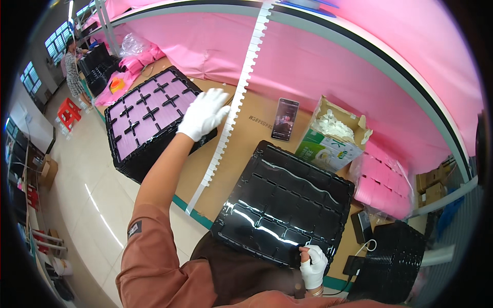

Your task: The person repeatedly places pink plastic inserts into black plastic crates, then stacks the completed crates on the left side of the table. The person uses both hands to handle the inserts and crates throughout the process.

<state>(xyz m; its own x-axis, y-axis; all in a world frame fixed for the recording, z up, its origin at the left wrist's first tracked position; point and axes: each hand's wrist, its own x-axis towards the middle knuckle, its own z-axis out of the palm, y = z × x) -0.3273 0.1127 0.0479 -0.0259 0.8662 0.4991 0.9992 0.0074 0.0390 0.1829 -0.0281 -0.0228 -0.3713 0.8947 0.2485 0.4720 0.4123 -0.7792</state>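
Observation:
My left hand [204, 114], in a white glove, is stretched out with its fingers extended, slightly blurred by motion. It is over the near right corner of a stack of black trays [134, 163] whose top shows lilac sheets [154, 105] and black cross-shaped dividers. Just right of its fingertips hangs a white notched strip [237, 102]. In front of me lies a shiny black plastic tray [287, 197] with shallow compartments. My right hand [313, 266], gloved with bare fingertips showing, is curled at that tray's near right edge; what its fingers pinch, if anything, is hidden.
A phone [285, 119] stands at the back of the cardboard-covered bench [210, 177]. Beside it is an open carton [328, 136] with white pieces inside, then wrapped pink trays [382, 179]. Black trays [390, 264] are stacked at right. Far left, a person [74, 66] stands near a red stool [69, 113].

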